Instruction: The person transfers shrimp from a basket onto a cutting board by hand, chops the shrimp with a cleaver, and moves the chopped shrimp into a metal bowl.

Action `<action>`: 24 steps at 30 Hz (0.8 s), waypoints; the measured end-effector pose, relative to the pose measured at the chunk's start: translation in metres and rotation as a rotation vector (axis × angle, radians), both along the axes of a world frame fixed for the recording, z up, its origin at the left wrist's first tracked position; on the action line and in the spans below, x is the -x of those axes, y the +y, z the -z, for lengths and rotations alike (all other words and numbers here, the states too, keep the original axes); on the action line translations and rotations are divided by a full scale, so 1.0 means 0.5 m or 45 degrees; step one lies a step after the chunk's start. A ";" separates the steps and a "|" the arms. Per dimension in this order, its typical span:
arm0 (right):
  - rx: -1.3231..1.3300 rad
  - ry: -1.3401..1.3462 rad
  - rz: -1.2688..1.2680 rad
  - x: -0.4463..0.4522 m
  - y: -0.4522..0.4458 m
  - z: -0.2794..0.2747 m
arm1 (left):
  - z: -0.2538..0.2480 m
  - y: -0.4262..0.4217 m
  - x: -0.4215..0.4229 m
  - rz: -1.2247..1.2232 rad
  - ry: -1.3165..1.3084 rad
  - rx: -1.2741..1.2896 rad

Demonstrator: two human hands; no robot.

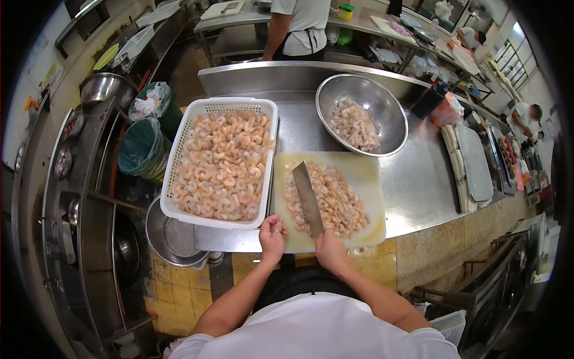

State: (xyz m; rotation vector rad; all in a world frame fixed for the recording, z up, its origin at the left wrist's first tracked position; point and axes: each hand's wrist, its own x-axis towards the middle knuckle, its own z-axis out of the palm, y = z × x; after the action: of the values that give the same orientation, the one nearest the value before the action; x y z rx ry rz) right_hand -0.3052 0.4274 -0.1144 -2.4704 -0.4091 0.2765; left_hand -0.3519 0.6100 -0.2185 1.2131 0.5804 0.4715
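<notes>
My right hand (332, 250) is closed round the handle of a cleaver (308, 200). Its broad blade slants over chopped shrimp (341, 203) heaped on a pale cutting board (372, 173). At the board's near left edge is my left hand (272, 236), its fingers curled; whatever may be inside them is hidden. To the left, a white perforated basket (272, 128) is full of peeled shrimp (222, 161). A steel bowl (391, 119) behind the board contains a mound of chopped shrimp (355, 127).
The steel table (418, 197) has a raised back edge. A dark bottle (429, 100) and stacked trays (474, 161) are on its right. Lined bins (140, 149) and a metal pot (176, 239) stand left. Another person (299, 30) is beyond the table.
</notes>
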 end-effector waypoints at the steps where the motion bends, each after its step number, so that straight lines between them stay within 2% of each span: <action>1: 0.029 -0.036 0.017 -0.018 0.003 0.002 | 0.002 0.000 -0.004 -0.003 -0.015 0.022; 5: -0.150 -0.080 0.069 -0.047 0.004 -0.092 | 0.002 0.002 -0.005 0.002 -0.002 -0.016; 8: -0.100 -0.076 0.060 -0.022 -0.012 -0.115 | 0.004 0.001 -0.003 -0.008 -0.020 0.003; 11: -0.005 -0.124 -0.067 -0.019 -0.035 0.003 | 0.008 0.001 -0.002 0.006 -0.033 -0.009; 17: -0.050 -0.061 0.057 -0.015 -0.019 -0.124 | -0.011 -0.003 -0.005 -0.004 0.017 -0.054; 20: -0.065 -0.102 -0.014 0.009 -0.017 -0.042 | 0.002 -0.004 -0.004 -0.003 0.007 -0.063; 24: -0.006 -0.057 -0.022 -0.016 -0.019 -0.020 | -0.003 -0.005 -0.005 -0.007 0.013 -0.070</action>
State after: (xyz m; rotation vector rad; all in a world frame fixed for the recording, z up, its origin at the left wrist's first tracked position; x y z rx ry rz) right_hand -0.2971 0.4177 -0.1044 -2.4733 -0.4495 0.2272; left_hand -0.3494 0.6075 -0.2170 1.2668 0.5827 0.4888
